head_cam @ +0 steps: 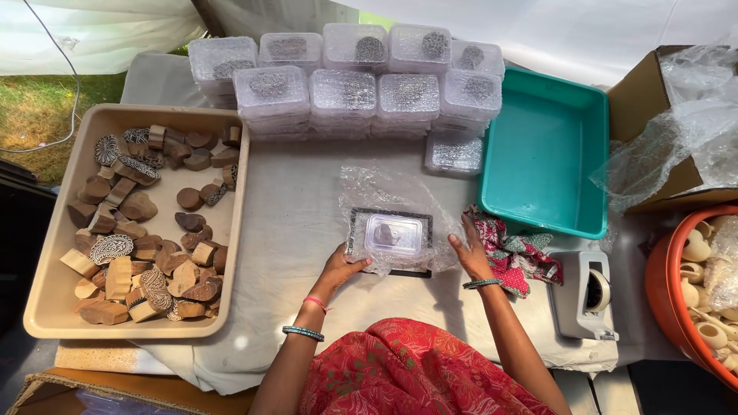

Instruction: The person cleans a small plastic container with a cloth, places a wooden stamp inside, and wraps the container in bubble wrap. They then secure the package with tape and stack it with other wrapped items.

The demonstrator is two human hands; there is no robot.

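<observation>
The small clear plastic box [395, 234] sits at the centre of the cloth-covered table [292, 223], resting on a dark-edged sheet [390, 240] and partly enclosed by a sheet of bubble wrap [384, 192]. I can make out a dark item inside the box, but not what it is.

Hand positions, as I read them from the head view:
- Left hand [344, 267]: at the lower left edge of the bubble wrap, fingers curled onto the wrap's edge, holding it lightly.
- Right hand [469, 250]: at the right edge of the wrap, fingers extended and pressed flat against the plastic; not closed around anything.

Surroundings:
- Left of the work area: a beige tray [46, 284] filled with carved wooden blocks [146, 230].
- Behind the work area: stacks of clear lidded boxes [346, 92], several layers deep, each containing a dark patterned piece.
- Right of the stacks: a teal plastic bin [538, 154].
- Just beside the right hand: a folded red patterned cloth [515, 257], touching the bin's front edge.
- Near the right forearm: a grey tape dispenser [584, 296].
- Far right: an orange tub [669, 300] holding pale, rounded pieces, and a cardboard box [646, 100] with more bubble wrap in it.
</observation>
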